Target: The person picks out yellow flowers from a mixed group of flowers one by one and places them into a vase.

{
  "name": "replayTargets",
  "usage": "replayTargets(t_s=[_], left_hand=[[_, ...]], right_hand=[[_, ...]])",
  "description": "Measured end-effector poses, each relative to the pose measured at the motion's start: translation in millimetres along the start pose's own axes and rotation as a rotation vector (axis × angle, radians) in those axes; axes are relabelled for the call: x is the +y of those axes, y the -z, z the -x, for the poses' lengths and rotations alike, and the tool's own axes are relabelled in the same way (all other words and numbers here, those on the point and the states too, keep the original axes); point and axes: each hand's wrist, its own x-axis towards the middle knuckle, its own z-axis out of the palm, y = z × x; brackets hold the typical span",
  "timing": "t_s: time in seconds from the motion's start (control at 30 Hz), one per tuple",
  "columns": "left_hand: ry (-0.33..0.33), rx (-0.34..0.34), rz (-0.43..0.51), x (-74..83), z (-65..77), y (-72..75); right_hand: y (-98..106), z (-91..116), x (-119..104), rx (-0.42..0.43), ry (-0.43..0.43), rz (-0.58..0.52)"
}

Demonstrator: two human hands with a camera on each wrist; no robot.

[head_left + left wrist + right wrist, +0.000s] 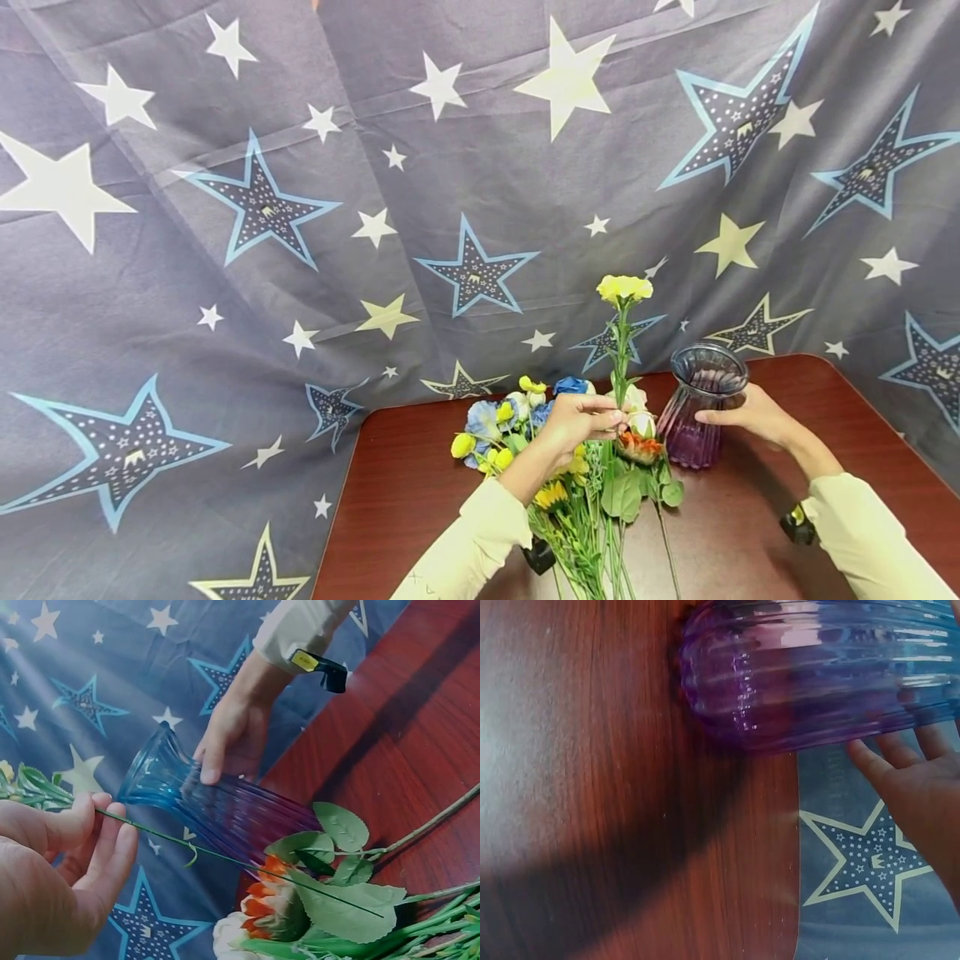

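I pinch the green stem of a yellow carnation (624,290) in my left grip (581,423), thumb and fingertips nearly meeting on it. The carnation is upright, its bloom well above my fingers and its stem outside the glass vase (693,429), just to the left of it. My right grip (753,414) is spread wide round the vase, thumb across the near side and fingers against the glass below the flared rim. The vase stands on the reddish-brown desk (405,492), bluish at the mouth and purple at the base.

Just left of the vase lies an orange flower (640,448), beside white blooms. Farther left, blue flowers (483,418) and a sunflower (551,495) lie bunched beneath and around my left forearm. A star-patterned curtain (375,167) hangs behind the desk.
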Motion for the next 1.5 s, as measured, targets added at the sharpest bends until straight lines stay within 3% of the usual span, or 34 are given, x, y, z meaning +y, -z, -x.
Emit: replayTargets(t_s=[0.17, 0.3, 0.47, 0.63, 1.03, 1.33, 1.5], left_hand=[[-0.052, -0.030, 0.018, 9.4, 0.1, -1.5], [-0.099, -0.037, 0.041, 18.2, -0.2, -4.1], [-0.187, -0.089, 0.038, 31.5, -3.0, -11.2], [-0.285, -0.130, 0.021, 43.8, -6.1, -21.4], [-0.420, -0.117, 0.074, 79.8, -12.5, -43.8], [-0.501, -0.112, 0.149, 109.0, -16.6, -56.7], [-0.559, -0.115, 0.180, 119.5, -21.0, -62.5]], right_hand=[[3.5, 1.0, 3.8, -0.034, 0.015, 0.007], [4.9, 3.2, 8.3, -0.045, -0.026, 0.024], [5.0, 6.7, 16.9, -0.047, -0.069, -0.006], [2.2, 8.4, 24.3, -0.039, -0.051, -0.028], [-1.2, 10.1, 24.2, -0.037, -0.063, -0.102], [-1.4, 10.0, 25.4, -0.024, -0.064, -0.061], [-2.0, 10.4, 26.2, -0.018, -0.066, -0.095]])
